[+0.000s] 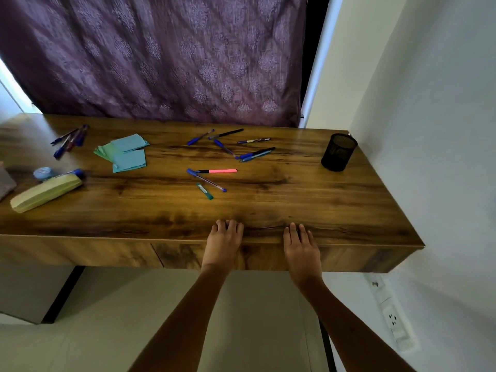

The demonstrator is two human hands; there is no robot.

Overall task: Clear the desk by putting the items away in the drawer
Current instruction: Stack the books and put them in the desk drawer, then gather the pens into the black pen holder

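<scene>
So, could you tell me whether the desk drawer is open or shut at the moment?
Shut. The drawer front sits flush with the desk's front edge, nothing pulled out. Both the left hand and right hand rest over the edge above it.

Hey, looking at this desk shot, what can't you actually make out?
Head view only:
- Mesh pen cup: its inside is too dark to see.
- Grey item: cut off by the left edge.
- Drawer front: partly hidden by left hand and right hand; its inside is unseen.
- Pen pile: blurred, so it can't be counted.
</scene>
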